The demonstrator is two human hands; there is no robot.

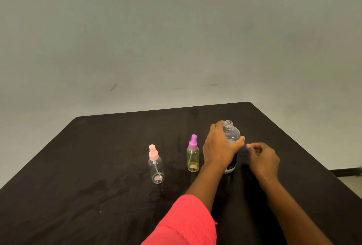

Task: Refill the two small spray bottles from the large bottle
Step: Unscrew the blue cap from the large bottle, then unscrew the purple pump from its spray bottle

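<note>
one large bottle upright, open neck up, left grip clasping it, right grip pinching blue cap

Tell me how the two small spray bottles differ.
The pink-capped bottle has a clear body; the purple-capped bottle has a yellow-tinted one. The pink-capped bottle stands nearer the camera and farther left; the purple-capped bottle stands beside the left hand. Both stand upright with sprayers on, untouched.

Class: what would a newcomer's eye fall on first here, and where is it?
The left hand grips the uncapped large bottle right of centre on the black table, while the right hand pinches a blue cap beside it. Left of them stand the pink-topped spray bottle and the purple-topped spray bottle.
</note>
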